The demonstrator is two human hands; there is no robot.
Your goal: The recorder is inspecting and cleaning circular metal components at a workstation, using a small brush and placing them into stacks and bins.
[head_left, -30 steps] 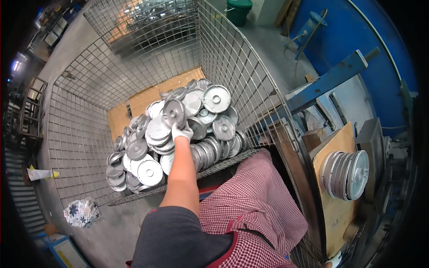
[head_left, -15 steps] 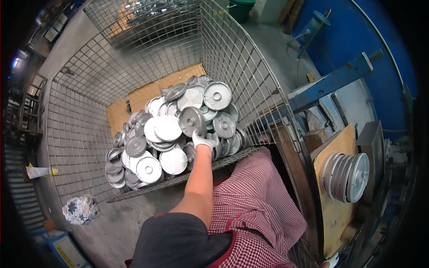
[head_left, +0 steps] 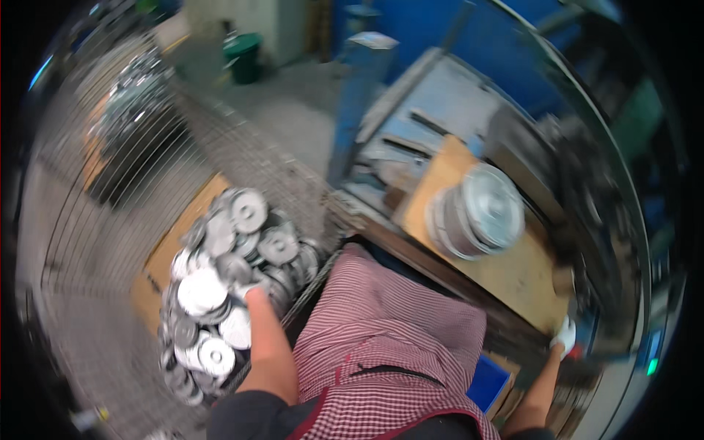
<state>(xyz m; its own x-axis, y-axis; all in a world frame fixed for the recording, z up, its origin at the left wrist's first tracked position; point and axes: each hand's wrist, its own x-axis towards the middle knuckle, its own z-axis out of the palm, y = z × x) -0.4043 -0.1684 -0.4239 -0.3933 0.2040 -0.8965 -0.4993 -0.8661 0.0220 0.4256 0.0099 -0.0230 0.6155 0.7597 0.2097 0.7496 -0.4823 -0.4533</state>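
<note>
My left hand [head_left: 254, 286], in a white glove, reaches into a wire mesh cage [head_left: 95, 315] and grips a grey round metal disc [head_left: 233, 269] by its edge. Around it lies a heap of similar silvery discs [head_left: 202, 292], some flat, others tilted, several with a raised ring in the middle. Far to the right, my white-gloved right hand [head_left: 565, 337] is by the edge of the workbench, close to a small red thing [head_left: 576, 350]. Its fingers are smeared by motion. A stack of discs [head_left: 493, 209] lies on a tan board [head_left: 524, 290] on the bench.
A dark bench edge [head_left: 440, 275] runs between my body and the board. Beyond the cage stand a blue post [head_left: 352, 110] and a green bucket [head_left: 243, 59]. Another load of shiny parts [head_left: 143, 92] sits farther off. A blue bin [head_left: 488, 383] is beside my apron.
The view has swung right, so cage and heap appear farther left and the bench nearer the middle. My right arm now shows fully. My left hand stays at the heap with the disc.
</note>
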